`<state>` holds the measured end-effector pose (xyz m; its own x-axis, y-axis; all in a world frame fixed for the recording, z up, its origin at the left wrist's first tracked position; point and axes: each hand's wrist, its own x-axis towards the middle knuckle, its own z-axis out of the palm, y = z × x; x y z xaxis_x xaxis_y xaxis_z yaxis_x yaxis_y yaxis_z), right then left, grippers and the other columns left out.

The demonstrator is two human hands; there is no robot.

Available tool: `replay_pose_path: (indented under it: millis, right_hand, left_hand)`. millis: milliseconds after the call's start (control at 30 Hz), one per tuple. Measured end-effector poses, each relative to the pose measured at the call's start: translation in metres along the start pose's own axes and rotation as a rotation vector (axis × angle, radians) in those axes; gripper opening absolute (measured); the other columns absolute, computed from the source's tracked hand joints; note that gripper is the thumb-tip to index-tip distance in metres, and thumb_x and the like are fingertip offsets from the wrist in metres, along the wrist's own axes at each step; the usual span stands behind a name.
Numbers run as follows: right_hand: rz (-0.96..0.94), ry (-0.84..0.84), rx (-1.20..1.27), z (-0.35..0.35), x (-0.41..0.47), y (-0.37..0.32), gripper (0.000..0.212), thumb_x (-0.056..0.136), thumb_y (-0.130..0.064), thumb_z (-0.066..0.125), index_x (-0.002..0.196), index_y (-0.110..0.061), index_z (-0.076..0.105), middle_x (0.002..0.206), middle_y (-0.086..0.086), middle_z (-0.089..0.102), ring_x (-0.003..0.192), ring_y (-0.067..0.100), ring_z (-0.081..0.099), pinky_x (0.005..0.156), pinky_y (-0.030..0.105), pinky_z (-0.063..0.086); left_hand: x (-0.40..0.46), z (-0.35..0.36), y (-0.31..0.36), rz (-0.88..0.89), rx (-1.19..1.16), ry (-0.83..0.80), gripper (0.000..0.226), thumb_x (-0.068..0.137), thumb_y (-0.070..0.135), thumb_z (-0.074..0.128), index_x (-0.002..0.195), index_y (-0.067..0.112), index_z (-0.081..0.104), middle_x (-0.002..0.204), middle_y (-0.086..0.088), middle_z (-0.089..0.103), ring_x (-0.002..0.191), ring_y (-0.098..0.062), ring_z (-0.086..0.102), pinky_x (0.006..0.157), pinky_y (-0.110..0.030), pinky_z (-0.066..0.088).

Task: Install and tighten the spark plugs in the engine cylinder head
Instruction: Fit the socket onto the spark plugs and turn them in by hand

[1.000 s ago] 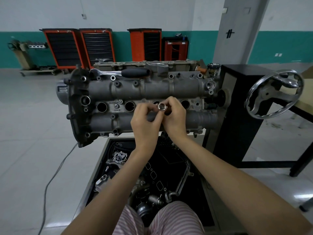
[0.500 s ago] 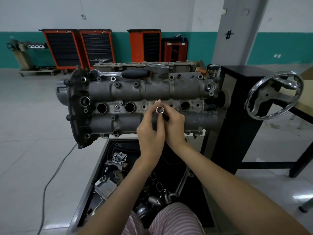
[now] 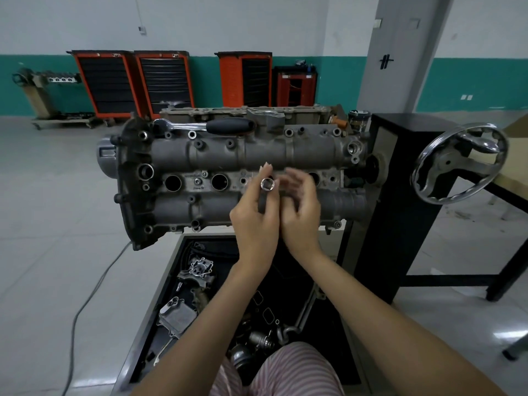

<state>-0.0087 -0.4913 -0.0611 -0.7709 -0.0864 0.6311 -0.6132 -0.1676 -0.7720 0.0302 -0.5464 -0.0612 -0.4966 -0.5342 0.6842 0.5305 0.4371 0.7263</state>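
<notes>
The grey cylinder head (image 3: pixel 245 155) is mounted sideways on a stand in front of me. Its row of spark plug wells shows open holes on the left (image 3: pixel 173 182), (image 3: pixel 219 181) and one on the right (image 3: pixel 313 178); my hands hide the well between them. My left hand (image 3: pixel 254 224) grips a long spark plug socket (image 3: pixel 267 184), its shiny open end facing me. My right hand (image 3: pixel 300 212) is just right of the socket, blurred, with its fingers loosely spread and nothing in them. No spark plug is visible. A ratchet with a black handle (image 3: pixel 230 126) lies on top of the head.
Below the head, a black tray (image 3: pixel 171 270) holds loose engine parts. A chrome handwheel (image 3: pixel 460 164) sticks out of the black stand (image 3: pixel 400 195) on the right, next to a table (image 3: pixel 514 178). A cable (image 3: pixel 94 292) runs across the floor on the left. Orange tool cabinets (image 3: pixel 160 81) line the back wall.
Both hands held the socket earlier. Now my right hand has come off it and moved slightly right, while my left hand keeps the socket in front of the wells.
</notes>
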Motion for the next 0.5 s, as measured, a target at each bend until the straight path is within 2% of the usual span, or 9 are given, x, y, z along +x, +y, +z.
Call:
replay_pose_path:
  millis: [33,67,133,167,200,300,333,433,500]
  right_hand:
    - [0.070,0.029,0.098,0.000,0.005,-0.006,0.036,0.083,-0.012,0.042,0.117,-0.008,0.050,0.112,0.006,0.060,0.106,0.010,0.058,0.094,0.030,0.046]
    - [0.134,0.024,0.169,0.002,0.011,-0.014,0.040,0.084,-0.016,0.039,0.122,-0.009,0.048,0.118,0.005,0.059,0.111,0.009,0.055,0.097,0.027,0.043]
    - [0.215,-0.095,0.261,0.009,0.020,-0.029,0.046,0.089,-0.028,0.033,0.130,-0.011,0.043,0.132,0.004,0.051,0.122,0.007,0.046,0.104,0.023,0.035]
    - [0.237,-0.176,0.284,0.014,0.021,-0.036,0.048,0.094,-0.033,0.028,0.134,-0.010,0.041,0.139,0.004,0.045,0.127,0.006,0.040,0.108,0.022,0.029]
    - [0.254,-0.240,0.311,0.016,0.022,-0.040,0.049,0.098,-0.035,0.021,0.136,-0.008,0.038,0.144,0.005,0.038,0.132,0.006,0.033,0.110,0.021,0.023]
    - [0.319,-0.288,0.402,0.015,0.017,-0.044,0.057,0.099,-0.040,0.012,0.139,-0.007,0.034,0.149,0.003,0.028,0.136,0.006,0.023,0.108,0.019,0.019]
    - [0.318,-0.273,0.403,0.014,0.014,-0.043,0.057,0.099,-0.041,0.013,0.140,-0.007,0.032,0.150,0.003,0.027,0.137,0.006,0.021,0.108,0.019,0.018]
    - [0.280,-0.264,0.366,0.019,-0.003,-0.041,0.057,0.098,-0.037,0.017,0.145,-0.005,0.017,0.153,0.006,0.014,0.140,0.012,0.009,0.113,0.020,0.006]
    - [0.340,-0.283,0.404,0.022,-0.015,-0.040,0.064,0.092,-0.048,0.023,0.147,-0.018,0.014,0.154,-0.005,0.015,0.139,0.004,0.011,0.116,0.029,0.009]
  left_hand:
    - [-0.001,-0.001,-0.002,0.032,0.028,-0.039,0.032,0.093,0.012,0.054,0.125,0.012,0.058,0.087,-0.024,0.065,0.052,0.002,0.049,0.058,-0.004,0.036]
    - [-0.002,-0.001,-0.002,0.034,0.022,-0.074,0.034,0.094,0.010,0.052,0.128,0.011,0.055,0.092,-0.026,0.064,0.055,0.005,0.050,0.059,-0.006,0.038]
    - [-0.004,0.000,0.001,-0.043,-0.075,-0.121,0.039,0.095,0.010,0.046,0.134,0.009,0.048,0.119,-0.014,0.062,0.095,0.002,0.060,0.082,-0.020,0.050]
    - [-0.006,0.001,0.004,-0.096,-0.162,-0.136,0.043,0.095,0.011,0.041,0.137,0.009,0.043,0.132,-0.007,0.055,0.115,-0.003,0.054,0.096,-0.027,0.046]
    - [-0.008,0.002,0.008,-0.142,-0.264,-0.156,0.048,0.093,0.013,0.036,0.140,0.009,0.037,0.138,0.000,0.048,0.124,-0.003,0.046,0.101,-0.027,0.041]
    - [-0.008,0.006,0.011,-0.261,-0.526,-0.220,0.058,0.088,0.021,0.029,0.145,0.011,0.024,0.138,0.014,0.042,0.127,0.004,0.040,0.098,-0.015,0.038]
    - [-0.005,0.008,0.010,-0.290,-0.541,-0.243,0.059,0.089,0.027,0.027,0.145,0.011,0.024,0.141,0.011,0.039,0.130,0.002,0.037,0.101,-0.017,0.035]
    - [0.011,0.008,0.010,-0.300,-0.357,-0.306,0.062,0.093,0.045,0.019,0.147,0.015,0.021,0.153,0.006,0.018,0.138,0.002,0.017,0.115,-0.026,0.017]
    - [0.027,0.005,0.015,-0.299,-0.407,-0.347,0.056,0.099,0.045,0.012,0.145,0.018,0.029,0.151,0.005,0.027,0.137,0.002,0.023,0.115,-0.026,0.016]
